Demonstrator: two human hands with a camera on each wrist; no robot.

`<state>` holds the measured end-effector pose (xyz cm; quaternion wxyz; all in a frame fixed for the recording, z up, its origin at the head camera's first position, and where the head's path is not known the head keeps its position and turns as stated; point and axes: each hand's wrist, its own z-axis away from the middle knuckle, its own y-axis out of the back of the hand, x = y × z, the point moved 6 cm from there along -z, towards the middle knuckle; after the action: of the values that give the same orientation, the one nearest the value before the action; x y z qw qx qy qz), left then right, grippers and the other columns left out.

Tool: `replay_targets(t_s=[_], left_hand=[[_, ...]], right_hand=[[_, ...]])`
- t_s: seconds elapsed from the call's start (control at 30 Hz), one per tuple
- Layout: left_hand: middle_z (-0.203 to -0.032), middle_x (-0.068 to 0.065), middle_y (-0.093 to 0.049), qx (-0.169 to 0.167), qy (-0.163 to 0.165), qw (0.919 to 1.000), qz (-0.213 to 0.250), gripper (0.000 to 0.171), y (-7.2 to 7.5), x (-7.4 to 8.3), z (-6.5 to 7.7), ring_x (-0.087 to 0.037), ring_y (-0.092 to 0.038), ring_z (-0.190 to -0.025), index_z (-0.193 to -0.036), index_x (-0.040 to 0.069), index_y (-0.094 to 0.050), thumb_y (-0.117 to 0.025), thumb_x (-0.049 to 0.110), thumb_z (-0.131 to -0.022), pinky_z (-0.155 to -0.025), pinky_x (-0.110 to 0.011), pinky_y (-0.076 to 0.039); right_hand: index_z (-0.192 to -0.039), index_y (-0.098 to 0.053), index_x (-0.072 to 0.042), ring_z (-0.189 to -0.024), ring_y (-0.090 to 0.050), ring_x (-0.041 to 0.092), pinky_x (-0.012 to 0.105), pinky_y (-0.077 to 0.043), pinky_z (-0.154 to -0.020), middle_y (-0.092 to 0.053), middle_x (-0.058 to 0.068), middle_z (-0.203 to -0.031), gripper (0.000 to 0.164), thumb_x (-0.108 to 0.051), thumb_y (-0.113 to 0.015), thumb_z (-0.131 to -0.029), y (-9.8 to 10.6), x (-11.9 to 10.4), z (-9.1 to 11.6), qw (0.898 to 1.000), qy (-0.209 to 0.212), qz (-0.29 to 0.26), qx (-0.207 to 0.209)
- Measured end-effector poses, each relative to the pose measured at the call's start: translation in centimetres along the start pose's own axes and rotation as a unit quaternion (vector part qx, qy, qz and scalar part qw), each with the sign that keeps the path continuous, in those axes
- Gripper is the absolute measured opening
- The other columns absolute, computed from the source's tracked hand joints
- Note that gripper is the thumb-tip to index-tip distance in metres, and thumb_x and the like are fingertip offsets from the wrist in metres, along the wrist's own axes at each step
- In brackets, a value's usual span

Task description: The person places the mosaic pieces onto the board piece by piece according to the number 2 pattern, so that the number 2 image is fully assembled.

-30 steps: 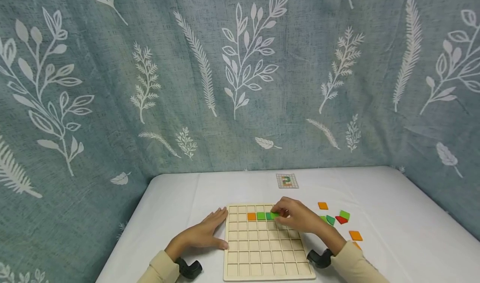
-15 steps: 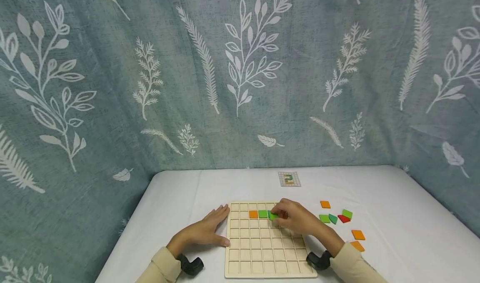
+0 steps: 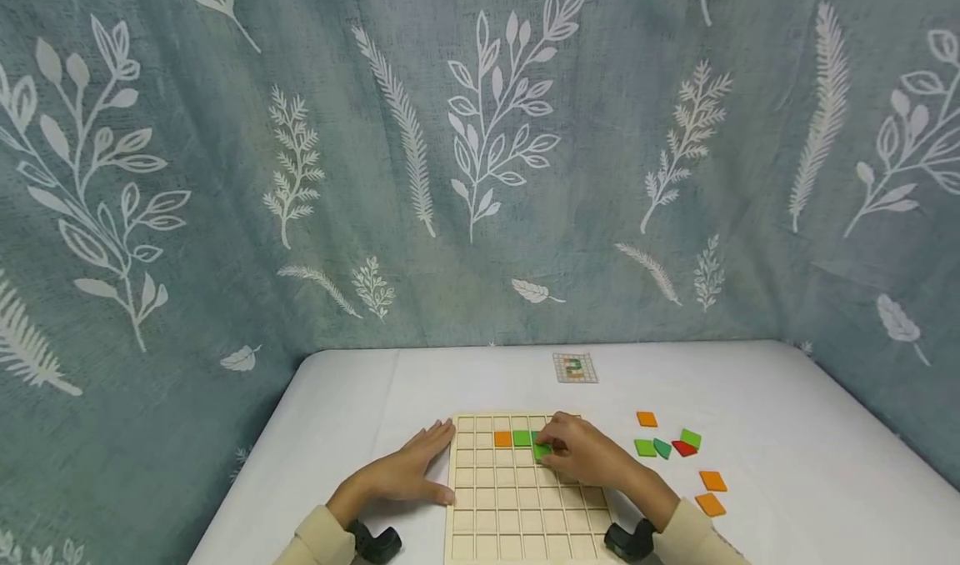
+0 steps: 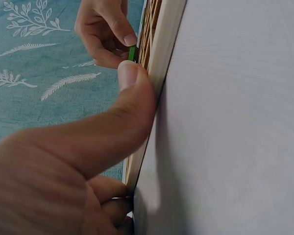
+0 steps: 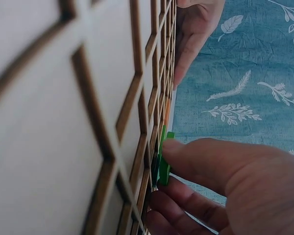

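Note:
A pale wooden board with a raised grid (image 3: pixel 495 498) lies on the white table. My left hand (image 3: pixel 405 469) rests along its left edge, fingers spread and thumb against the side. Between thumb and fingers, my right hand (image 3: pixel 588 450) pinches a bright green tile (image 3: pixel 542 452), as the right wrist view also shows with the tile (image 5: pixel 165 169) close over the grid. In an upper row of the board sit an orange tile (image 3: pixel 502 438), a green tile (image 3: pixel 521 437) and a darker green tile (image 3: pixel 534 437), the last partly hidden by the right hand.
Loose tiles lie right of the board: orange (image 3: pixel 647 419), green (image 3: pixel 645 447), teal (image 3: pixel 662 448), red (image 3: pixel 684 447) and others. Behind the board is a small printed grid card (image 3: pixel 575 367). A patterned curtain (image 3: pixel 420 282) hangs past the table's far edge.
The right hand has drawn the pinched green tile slightly nearer and to the left, from beside the filled row to just below it. The left hand stays at the board's edge.

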<state>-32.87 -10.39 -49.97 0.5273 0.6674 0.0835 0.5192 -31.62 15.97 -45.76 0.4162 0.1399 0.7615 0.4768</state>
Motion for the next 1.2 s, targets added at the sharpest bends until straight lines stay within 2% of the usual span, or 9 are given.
replay_targets(t_s=[0.13, 0.4, 0.8, 1.2], left_hand=[[-0.169, -0.012, -0.008, -0.003, 0.006, 0.9999, 0.007, 0.115, -0.53, -0.11, 0.52, -0.032, -0.006, -0.157, -0.16, 0.004, -0.015, -0.077, 0.055, -0.079, -0.126, -0.056, -0.007], [-0.169, -0.012, -0.009, 0.0, 0.003, 0.9999, 0.01, 0.114, -0.17, -0.05, 0.33, -0.031, -0.006, -0.157, -0.16, 0.003, -0.015, -0.078, 0.053, -0.079, -0.126, -0.055, -0.006], [-0.169, -0.014, -0.009, -0.002, 0.002, 1.0, 0.008, 0.117, -0.14, 0.08, 0.67, -0.032, -0.006, -0.157, -0.159, 0.002, -0.015, -0.078, 0.055, -0.077, -0.126, -0.056, -0.007], [-0.168, -0.015, -0.01, 0.0, -0.002, 1.0, 0.008, 0.115, -0.27, 0.5, 0.56, -0.033, -0.007, -0.157, -0.159, 0.0, -0.016, -0.078, 0.053, -0.078, -0.126, -0.056, -0.007]], right_hand=[[-0.114, -0.07, -0.006, -0.077, -0.047, -0.001, 0.02, -0.048, -0.065, -0.058, 0.002, -0.095, 0.025, -0.016, -0.074, -0.091, -0.54, -0.27, 0.47, 1.0, 0.001, -0.011, -0.003], [-0.113, -0.072, -0.006, -0.078, -0.05, 0.0, 0.02, -0.049, -0.065, -0.059, 0.003, -0.098, 0.025, -0.014, -0.074, -0.09, -0.1, -0.7, 0.33, 1.0, 0.014, 0.003, 0.001], [-0.114, -0.071, -0.004, -0.08, -0.052, 0.001, 0.021, -0.05, -0.067, -0.058, 0.001, -0.098, 0.027, -0.015, -0.075, -0.09, -0.56, -0.1, 0.29, 1.0, -0.011, -0.026, -0.008], [-0.111, -0.072, -0.005, -0.08, -0.053, 0.002, 0.021, -0.052, -0.068, -0.06, 0.003, -0.098, 0.024, -0.013, -0.076, -0.089, -0.34, -0.36, 0.63, 1.0, 0.007, -0.005, 0.008]])
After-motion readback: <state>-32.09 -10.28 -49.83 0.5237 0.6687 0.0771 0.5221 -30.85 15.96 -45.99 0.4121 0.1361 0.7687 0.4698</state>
